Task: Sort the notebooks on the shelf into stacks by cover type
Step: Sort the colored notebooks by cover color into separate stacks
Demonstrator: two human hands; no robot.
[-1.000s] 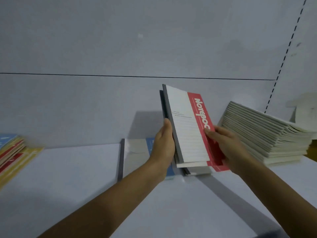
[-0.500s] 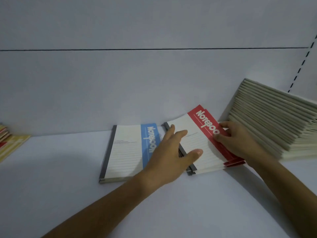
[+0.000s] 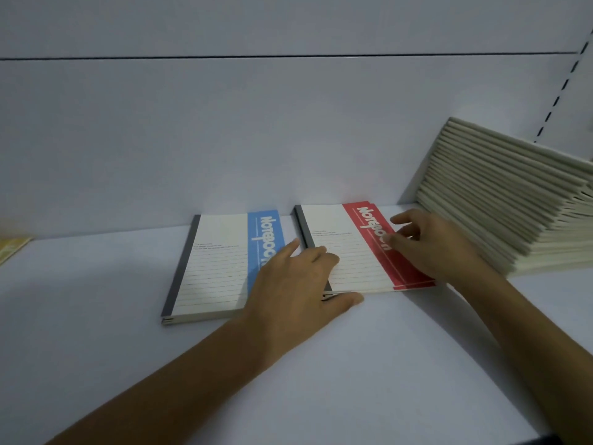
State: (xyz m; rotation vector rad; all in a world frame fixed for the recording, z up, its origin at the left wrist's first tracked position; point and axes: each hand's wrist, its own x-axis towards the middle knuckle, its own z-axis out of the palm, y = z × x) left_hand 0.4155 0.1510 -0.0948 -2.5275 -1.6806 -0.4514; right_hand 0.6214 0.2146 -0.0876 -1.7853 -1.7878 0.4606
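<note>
White shelf [image 3: 96,364] under everything, back panel close behind. At the right end, a tall stack of pale-covered notebooks [image 3: 500,200] slanted against the corner, probably one cover type already gathered. Left of centre, a blue-band notebook [image 3: 218,264] lying flat, grey spine to the left, at least one more beneath it. Just beside it on the right, a red-band notebook [image 3: 346,255] topping its own low pile — same layout, different colour, hence kept apart. Left hand [image 3: 295,284] spread over the red pile's spine edge, fingers straight, thumb along the front edge; gripping nothing, seemingly squaring the pile. Right hand [image 3: 430,245] laid on the red band, fingers loose and only slightly bent — pressing down rather than grasping. Far left, a sliver of yellow covers [image 3: 12,248], well apart.
</note>
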